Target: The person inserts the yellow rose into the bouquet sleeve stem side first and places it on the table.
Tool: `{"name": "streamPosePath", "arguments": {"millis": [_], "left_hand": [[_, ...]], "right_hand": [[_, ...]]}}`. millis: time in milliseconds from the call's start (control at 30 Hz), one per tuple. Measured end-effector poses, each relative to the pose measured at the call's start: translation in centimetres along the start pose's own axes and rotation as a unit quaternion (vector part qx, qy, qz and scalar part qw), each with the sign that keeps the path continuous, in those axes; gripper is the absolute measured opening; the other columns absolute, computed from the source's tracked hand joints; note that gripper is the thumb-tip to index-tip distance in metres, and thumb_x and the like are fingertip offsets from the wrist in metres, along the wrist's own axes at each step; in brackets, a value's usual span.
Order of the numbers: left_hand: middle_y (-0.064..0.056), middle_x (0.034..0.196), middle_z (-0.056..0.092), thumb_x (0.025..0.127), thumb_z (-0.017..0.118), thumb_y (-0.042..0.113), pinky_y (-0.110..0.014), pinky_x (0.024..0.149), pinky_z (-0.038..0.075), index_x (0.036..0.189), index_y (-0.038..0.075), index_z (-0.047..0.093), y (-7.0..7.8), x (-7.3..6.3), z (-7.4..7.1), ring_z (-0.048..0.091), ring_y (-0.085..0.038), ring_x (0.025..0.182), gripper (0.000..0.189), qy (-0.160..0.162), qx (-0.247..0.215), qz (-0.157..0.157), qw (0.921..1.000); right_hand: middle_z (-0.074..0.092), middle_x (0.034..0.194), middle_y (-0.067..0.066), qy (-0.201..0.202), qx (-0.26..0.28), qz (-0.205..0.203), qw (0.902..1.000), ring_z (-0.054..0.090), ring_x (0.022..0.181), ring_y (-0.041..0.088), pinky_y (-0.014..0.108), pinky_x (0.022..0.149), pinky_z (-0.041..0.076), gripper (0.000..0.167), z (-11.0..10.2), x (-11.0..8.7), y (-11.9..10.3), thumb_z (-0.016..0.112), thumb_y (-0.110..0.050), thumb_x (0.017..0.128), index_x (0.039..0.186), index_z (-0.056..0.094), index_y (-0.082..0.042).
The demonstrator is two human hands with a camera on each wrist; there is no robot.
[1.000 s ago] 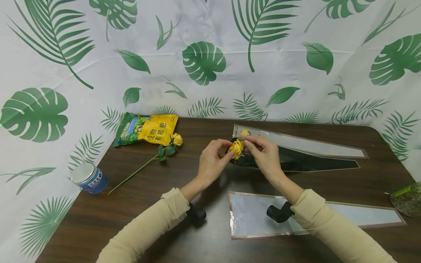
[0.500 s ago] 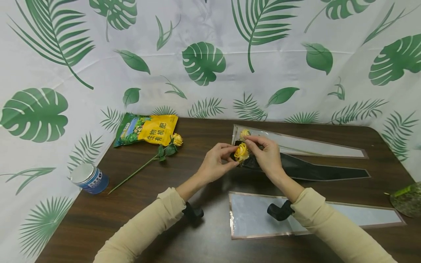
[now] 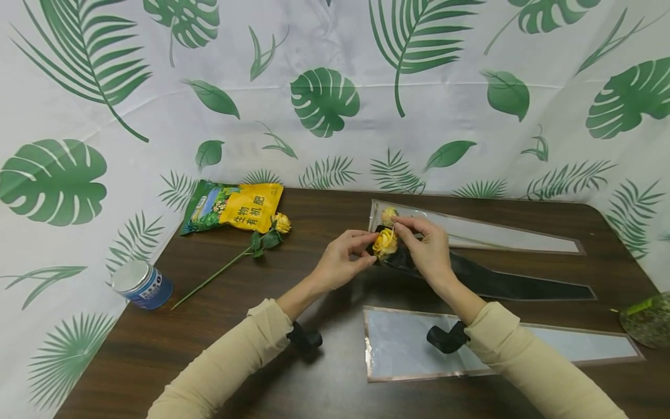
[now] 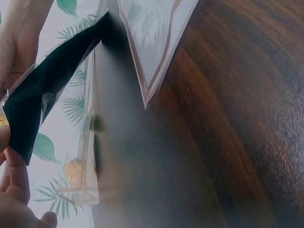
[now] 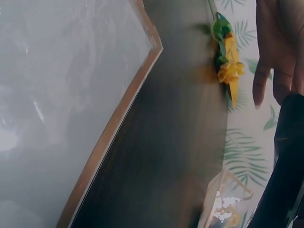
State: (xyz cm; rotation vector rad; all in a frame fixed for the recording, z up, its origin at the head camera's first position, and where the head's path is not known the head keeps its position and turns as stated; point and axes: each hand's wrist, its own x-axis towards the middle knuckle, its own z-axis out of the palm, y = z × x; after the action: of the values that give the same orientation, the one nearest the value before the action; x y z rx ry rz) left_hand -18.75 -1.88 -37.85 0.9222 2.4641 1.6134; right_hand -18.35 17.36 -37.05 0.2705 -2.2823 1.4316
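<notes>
A yellow rose (image 3: 385, 243) sits at the mouth of a black flower sleeve (image 3: 502, 279) with a clear edge. My left hand (image 3: 340, 259) pinches the left end of this sleeve between thumb and fingers. On the other side of the bloom, my right hand (image 3: 430, 253) pinches the sleeve's upper edge. In the left wrist view the black sleeve (image 4: 52, 78) slants up from the left fingers, hiding most of its contents. Behind the hands lies a second yellow rose (image 3: 388, 215) in a clear-and-white sleeve (image 3: 502, 230).
A flat white sleeve with a copper-coloured border (image 3: 403, 343) lies in front. To the left are a loose yellow rose (image 3: 281, 223) with a green stem, a yellow fertilizer bag (image 3: 251, 203) and a blue can (image 3: 149, 288). A glass vessel (image 3: 649, 323) stands at the right edge.
The rose bloom has shifted slightly right and turned more upright, and the left hand has moved slightly with it. The black sleeve's narrow tail has swung toward the front right.
</notes>
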Motion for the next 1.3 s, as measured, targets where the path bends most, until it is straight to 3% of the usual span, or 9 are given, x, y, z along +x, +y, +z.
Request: {"name": "streamPosePath", "arguments": {"millis": [267,600,767,933,1100,1300], "left_hand": [[-0.018,0.131,0.047,0.091,0.058,-0.001,-0.033,0.079,0.052,0.131,-0.005,0.051,-0.4,0.0,-0.4,0.059,-0.026,0.092,0.041,-0.049,-0.036,0.032,0.9976],[-0.018,0.131,0.045,0.092,0.054,-0.002,-0.026,0.082,0.049,0.131,-0.004,0.051,-0.1,0.1,-1.2,0.055,-0.027,0.099,0.039,-0.08,-0.016,0.052,0.9953],[-0.016,0.131,0.045,0.093,0.054,0.001,-0.033,0.078,0.049,0.131,-0.002,0.052,0.0,0.1,-1.2,0.053,-0.028,0.103,0.038,-0.082,-0.002,0.043,0.9957],[-0.013,0.13,0.048,0.088,0.066,0.013,-0.039,0.079,0.052,0.131,-0.001,0.053,0.5,0.2,-0.6,0.057,-0.02,0.09,0.046,-0.062,0.025,0.01,0.9977],[-0.012,0.124,0.05,0.08,0.075,0.015,-0.027,0.078,0.053,0.129,0.001,0.056,1.0,0.3,0.2,0.061,-0.014,0.081,0.054,-0.036,0.06,-0.022,0.9973],[-0.012,0.122,0.053,0.081,0.074,0.008,-0.017,0.074,0.051,0.127,0.001,0.058,1.0,0.3,0.4,0.063,-0.015,0.079,0.049,-0.034,0.066,-0.037,0.9966]], "right_hand": [[0.069,0.095,0.017,0.003,0.002,-0.009,1.0,0.053,0.077,-0.007,0.011,0.062,0.043,0.019,0.0,0.0,-0.1,0.062,-0.01,0.09,0.104,0.071,0.001],[0.07,0.093,0.015,0.01,-0.003,-0.018,0.9998,0.054,0.075,-0.006,0.01,0.059,0.042,0.016,0.1,0.3,-0.4,0.064,-0.008,0.089,0.1,0.072,0.0],[0.07,0.091,0.016,0.009,-0.001,-0.023,0.9997,0.054,0.073,-0.006,0.01,0.058,0.043,0.014,0.2,0.3,-0.5,0.065,-0.006,0.088,0.098,0.072,0.002],[0.069,0.092,0.015,0.007,-0.003,-0.022,0.9997,0.054,0.074,-0.006,0.01,0.057,0.044,0.015,0.2,0.3,-0.5,0.064,-0.007,0.089,0.099,0.072,0.001],[0.069,0.092,0.014,0.004,0.001,-0.021,0.9998,0.055,0.074,-0.005,0.01,0.056,0.045,0.014,0.3,0.3,-0.5,0.065,-0.006,0.088,0.097,0.072,0.001],[0.069,0.091,0.014,-0.016,-0.004,-0.018,0.9997,0.053,0.073,-0.005,0.012,0.058,0.043,0.016,0.0,0.3,-0.3,0.065,-0.008,0.088,0.101,0.072,0.0]]}}
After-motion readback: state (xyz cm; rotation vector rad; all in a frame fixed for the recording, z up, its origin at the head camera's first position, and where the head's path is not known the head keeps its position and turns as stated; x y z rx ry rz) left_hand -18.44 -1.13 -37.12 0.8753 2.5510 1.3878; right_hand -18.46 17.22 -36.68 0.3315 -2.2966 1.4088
